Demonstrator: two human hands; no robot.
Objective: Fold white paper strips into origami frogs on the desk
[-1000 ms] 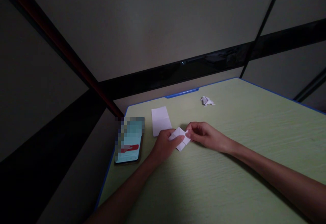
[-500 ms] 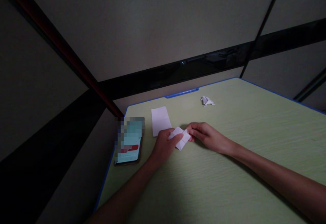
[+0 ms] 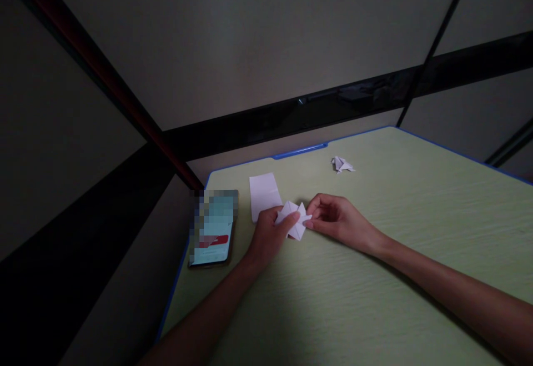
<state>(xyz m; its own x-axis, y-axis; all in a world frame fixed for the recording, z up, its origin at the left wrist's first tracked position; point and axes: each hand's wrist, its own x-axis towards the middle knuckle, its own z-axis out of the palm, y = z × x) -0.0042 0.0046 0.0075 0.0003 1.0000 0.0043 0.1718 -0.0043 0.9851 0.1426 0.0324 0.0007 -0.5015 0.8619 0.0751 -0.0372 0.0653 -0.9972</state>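
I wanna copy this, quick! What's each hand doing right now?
Left hand: closed, holding the folded paper, thumb on top.
Right hand: partly curled at the folded paper's right side; can't tell if it's pinching.

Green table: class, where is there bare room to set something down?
Free: right of the paper figure to the blue edge; between left forearm and right forearm. Crowded: around phone, white sheet, and left hand holding folded paper.

Pale green table, blue-edged. Phone lies at left, screen lit, partly pixelated. Blank white sheet just right of phone. Small folded paper figure at far side, right of sheet. Blue strip on far edge. Grey panels behind, black band across.
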